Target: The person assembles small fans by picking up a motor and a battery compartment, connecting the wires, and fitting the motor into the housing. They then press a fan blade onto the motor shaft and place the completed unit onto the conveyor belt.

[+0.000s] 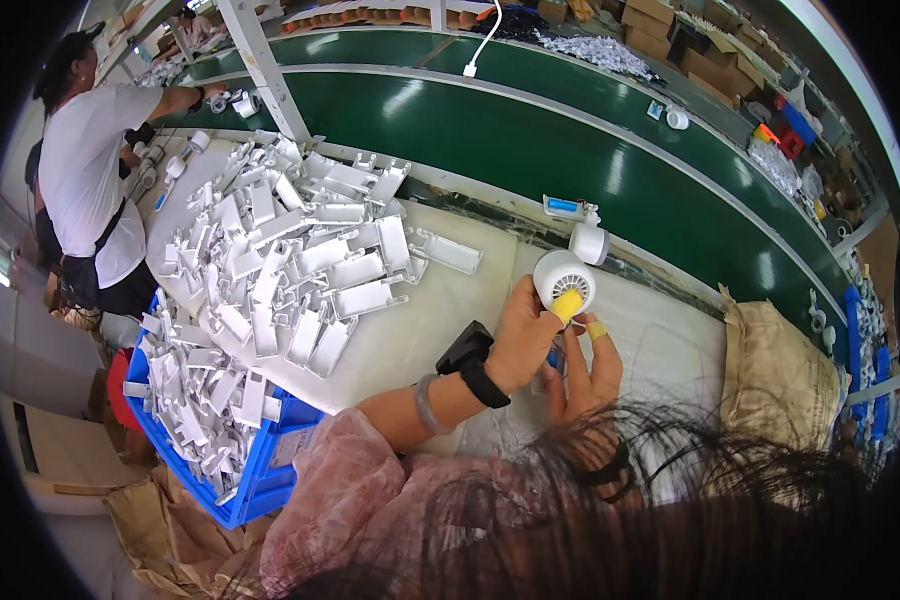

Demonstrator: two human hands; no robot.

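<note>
A white handheld fan [562, 272] with a round slotted grille is tilted up in front of me. My left hand [523, 328] closes around its round head, the yellow-wrapped thumb lying on the grille. My right hand [588, 375] is just below, fingers bent around the fan's lower part, where a bit of blue shows; one fingertip has a yellow wrap. Most of that lower part is hidden by my hands. Just beyond lies another white fan unit [589, 242] with a blue cell [562, 205] in its open handle, at the edge of the green conveyor belt.
A heap of white plastic handle shells [320, 255] covers the table's left part. More shells fill a blue bin [260, 470] at the table's left edge. A brown paper sack [778, 370] rests at the right. At the far left a co-worker [100, 190] reaches toward the green conveyor [490, 130].
</note>
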